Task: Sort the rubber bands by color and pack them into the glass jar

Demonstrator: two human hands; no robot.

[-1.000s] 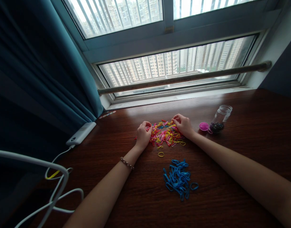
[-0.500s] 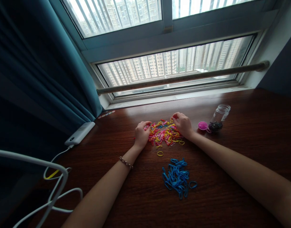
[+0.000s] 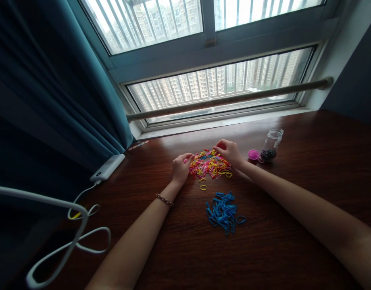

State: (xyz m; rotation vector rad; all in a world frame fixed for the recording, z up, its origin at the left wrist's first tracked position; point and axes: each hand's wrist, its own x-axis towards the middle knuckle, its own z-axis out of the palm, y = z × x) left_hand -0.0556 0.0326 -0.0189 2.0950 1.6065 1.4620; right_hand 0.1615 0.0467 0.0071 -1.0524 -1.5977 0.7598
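Observation:
A loose pile of small rubber bands point(image 3: 211, 166), mostly red, pink and yellow with a few blue, lies between my hands. At its left edge, my left hand point(image 3: 181, 167) has thumb and fingers bent together; what they hold, if anything, is hidden. My right hand point(image 3: 229, 152) pinches at the pile's far right edge, where a bit of yellow shows by the fingertips. Nearer to me is a separate heap of blue rubber bands point(image 3: 223, 213). One yellow rubber band point(image 3: 203, 190) lies by itself between the two piles.
To the right stands a clear jar point(image 3: 273, 139) with dark bands point(image 3: 267, 156) in its bottom, beside a pink lid point(image 3: 253, 154). A white power bank point(image 3: 107, 167) and white cable point(image 3: 82, 233) lie left by the curtain point(image 3: 91, 92). A window with a rail point(image 3: 228, 100) is behind the table.
My right hand has shifted slightly left along the far edge of the pile, still pinched. My left hand stays at the left edge. The camera view has moved a little.

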